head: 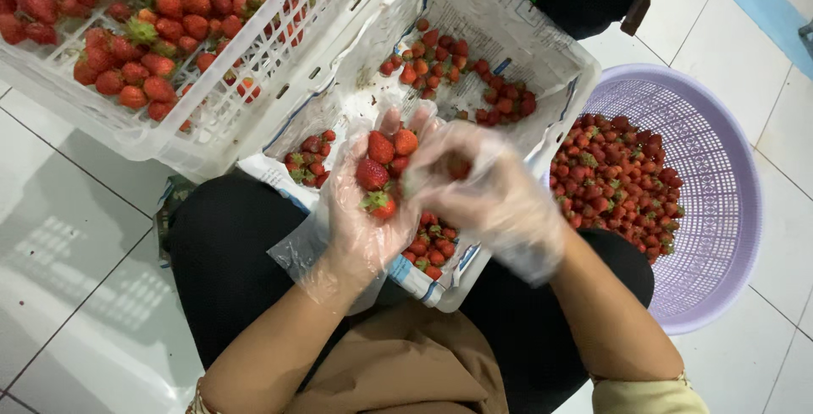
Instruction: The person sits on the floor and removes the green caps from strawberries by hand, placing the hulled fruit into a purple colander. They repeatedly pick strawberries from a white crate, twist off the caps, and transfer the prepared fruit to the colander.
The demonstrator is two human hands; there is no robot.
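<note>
Several strawberries (380, 170) lie in the cupped palm of the left hand (366, 202), which is turned upward in a clear plastic glove, fingers loosely curled around the fruit above the white lined crate (542, 41). The right hand (491, 190), also gloved, bends in from the right with its grip narrow, fingertips pinched on one strawberry (458, 167) just beside the left palm. More berries lie loose in that crate. Right of the crate sits a purple basket (720, 236) of strawberries; left of it a white slatted crate (169, 118) is full of them.
</note>
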